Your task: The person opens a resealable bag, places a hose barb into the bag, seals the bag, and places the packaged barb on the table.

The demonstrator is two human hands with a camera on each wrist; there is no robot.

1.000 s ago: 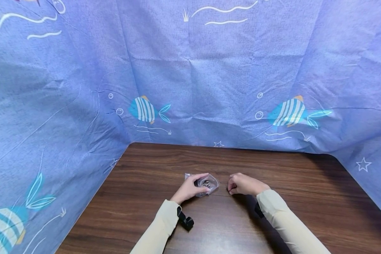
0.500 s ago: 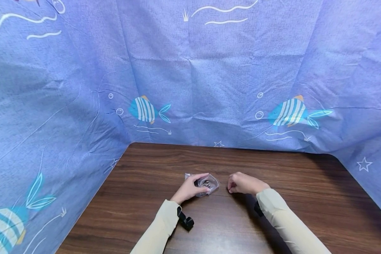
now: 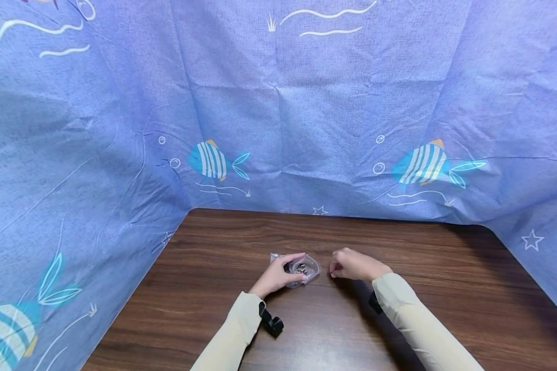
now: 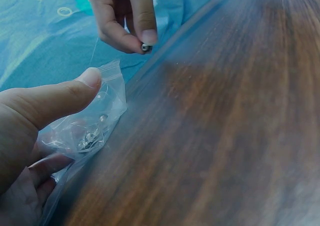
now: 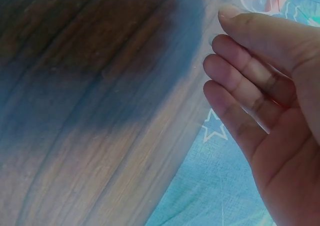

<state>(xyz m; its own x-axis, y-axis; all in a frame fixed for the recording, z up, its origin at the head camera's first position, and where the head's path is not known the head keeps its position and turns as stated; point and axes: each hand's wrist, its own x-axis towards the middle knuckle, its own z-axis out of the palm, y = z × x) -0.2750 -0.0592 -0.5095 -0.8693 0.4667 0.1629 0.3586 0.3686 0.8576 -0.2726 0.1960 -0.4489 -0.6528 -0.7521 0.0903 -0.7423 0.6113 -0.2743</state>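
A clear zip-top plastic bag (image 3: 312,265) lies in the grip of my left hand (image 3: 278,272), thumb on one side and fingers on the other, its mouth facing right. Several small shiny metal pieces (image 4: 90,139) sit inside the bag in the left wrist view. To the right of the bag's mouth is my right hand (image 3: 356,265), apart from it. Between its thumb and forefinger it pinches a small round metal piece with a hole (image 4: 145,47), like a bead or nut. In the right wrist view that piece is hidden behind the thumb.
Both hands are over a dark wood-grain table (image 3: 223,237). A blue curtain (image 3: 315,113) printed with fish hangs behind it and along its sides. A black wrist strap with a camera (image 3: 271,321) is on the left wrist.
My right hand has shifted slightly left and away from me, closer to the bag's mouth. The left hand and the bag have stayed in place.
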